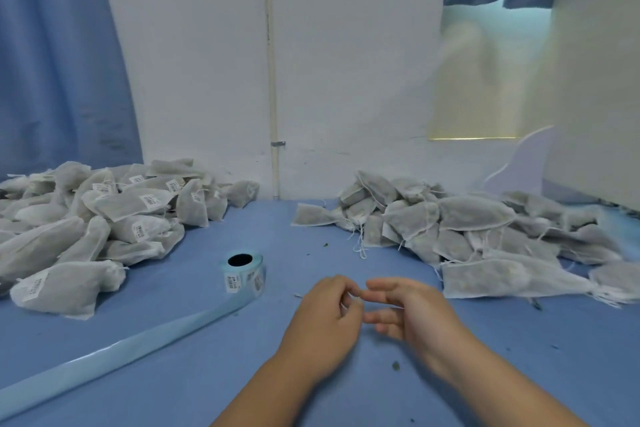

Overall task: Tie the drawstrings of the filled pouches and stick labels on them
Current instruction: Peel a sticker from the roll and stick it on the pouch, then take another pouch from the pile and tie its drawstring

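Both hands are over the middle of the blue bench (207,374), near its front edge. The left hand (325,319) has its fingers (341,288) curled, tips meeting the right hand (412,312); whether they pinch anything cannot be told. The right hand's fingers lie loose and slightly spread, holding nothing. Labelled pouches (86,218) are heaped along the left edge and unlabelled pouches (485,229) along the right. The label roll (244,272) stands between them, its backing strip (104,357) trailing front-left.
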A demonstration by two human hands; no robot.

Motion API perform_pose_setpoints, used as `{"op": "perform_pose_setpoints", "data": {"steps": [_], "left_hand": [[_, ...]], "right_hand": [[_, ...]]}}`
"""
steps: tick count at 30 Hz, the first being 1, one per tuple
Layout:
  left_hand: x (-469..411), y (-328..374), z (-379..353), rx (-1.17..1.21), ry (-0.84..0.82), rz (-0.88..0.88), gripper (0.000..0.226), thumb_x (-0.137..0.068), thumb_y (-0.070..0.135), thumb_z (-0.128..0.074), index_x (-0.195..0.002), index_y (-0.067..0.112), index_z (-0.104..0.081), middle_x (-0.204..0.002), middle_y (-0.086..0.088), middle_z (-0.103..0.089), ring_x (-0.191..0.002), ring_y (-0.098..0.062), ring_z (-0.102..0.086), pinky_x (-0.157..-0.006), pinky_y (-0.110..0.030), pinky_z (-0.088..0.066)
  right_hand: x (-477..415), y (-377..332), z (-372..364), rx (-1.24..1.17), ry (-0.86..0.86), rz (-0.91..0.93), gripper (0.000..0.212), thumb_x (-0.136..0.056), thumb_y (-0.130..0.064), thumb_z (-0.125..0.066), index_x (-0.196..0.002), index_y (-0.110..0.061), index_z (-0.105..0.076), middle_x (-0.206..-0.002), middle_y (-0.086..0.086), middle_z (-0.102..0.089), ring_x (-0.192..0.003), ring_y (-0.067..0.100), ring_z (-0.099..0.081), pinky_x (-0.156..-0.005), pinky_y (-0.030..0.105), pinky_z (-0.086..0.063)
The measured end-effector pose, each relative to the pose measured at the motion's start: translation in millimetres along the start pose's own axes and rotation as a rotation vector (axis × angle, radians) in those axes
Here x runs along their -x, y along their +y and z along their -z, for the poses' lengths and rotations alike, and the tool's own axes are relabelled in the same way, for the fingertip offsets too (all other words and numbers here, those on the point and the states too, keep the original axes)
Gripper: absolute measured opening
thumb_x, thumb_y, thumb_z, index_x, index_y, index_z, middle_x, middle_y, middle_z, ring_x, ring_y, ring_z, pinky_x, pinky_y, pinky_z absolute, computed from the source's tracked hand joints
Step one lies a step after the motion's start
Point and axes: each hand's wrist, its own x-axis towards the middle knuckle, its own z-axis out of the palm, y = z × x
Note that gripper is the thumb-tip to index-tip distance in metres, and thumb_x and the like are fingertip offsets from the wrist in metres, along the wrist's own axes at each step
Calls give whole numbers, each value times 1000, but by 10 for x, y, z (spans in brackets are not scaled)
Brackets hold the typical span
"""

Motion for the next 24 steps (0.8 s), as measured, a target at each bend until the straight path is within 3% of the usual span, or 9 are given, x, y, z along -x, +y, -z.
{"op": "perform_pose_setpoints", "data": {"steps": [5,7,9,11,14,17,20,24], "left_hand": [[-44,43,-392,-11,-8,69,14,-93,19,-53,-92,33,-54,-89,9,-54,-81,7,-49,-70,-7,-35],[-11,-9,-439,-34,-28,68,14,-93,20,-52,-93,34,-53,-90,11,-54,-82,7,-49,-70,-5,-35],[-16,-47,-442,-20,-11,77,17,-93,19,-53,-90,35,-54,-89,10,-56,-81,8,-49,-69,-4,-35],[-31,-67,-429,23,22,116,18,-94,17,-53,-88,34,-57,-88,7,-59,-81,7,-50,-69,-5,-37],[-40,-72,-427,47,22,154,17,-94,17,-54,-90,32,-61,-88,6,-61,-80,5,-51,-68,-6,-39],[-32,-67,-435,32,0,150,17,-94,19,-54,-89,34,-60,-88,6,-61,-77,6,-51,-68,-5,-38],[-18,-60,-436,26,0,141,17,-94,19,-55,-88,35,-60,-88,8,-61,-78,6,-51,-68,-4,-38],[-7,-60,-431,18,-5,135,18,-94,18,-54,-89,35,-60,-89,8,-61,-78,5,-51,-67,-5,-39]], "right_hand": [[-96,-17,557,67,307,69,17,-90,-1,-55,-102,-7,-65,-87,7,-68,-62,20,-66,-52,28,-50],[-136,-4,838,327,482,160,24,-89,-5,-53,-111,-11,-61,-90,4,-66,-70,19,-62,-64,31,-46],[-138,5,1108,634,604,189,30,-90,-13,-52,-119,-15,-57,-108,5,-66,-89,23,-60,-75,31,-41],[-148,4,1296,804,632,133,35,-92,-22,-48,-127,-19,-50,-118,8,-63,-103,31,-57,-78,35,-42],[-193,19,1403,983,589,44,46,-94,-36,-44,-138,-27,-35,-118,9,-62,-105,34,-56,-77,39,-43],[-241,40,1412,1037,517,1,58,-94,-47,-43,-147,-32,-26,-130,8,-55,-117,35,-51,-92,44,-46],[-295,36,1444,980,512,25,51,-94,-45,-46,-142,-28,-39,-131,6,-54,-118,32,-51,-94,43,-44],[-307,44,1466,886,539,95,45,-96,-33,-49,-138,-16,-50,-136,6,-54,-122,26,-51,-85,33,-38]]}}
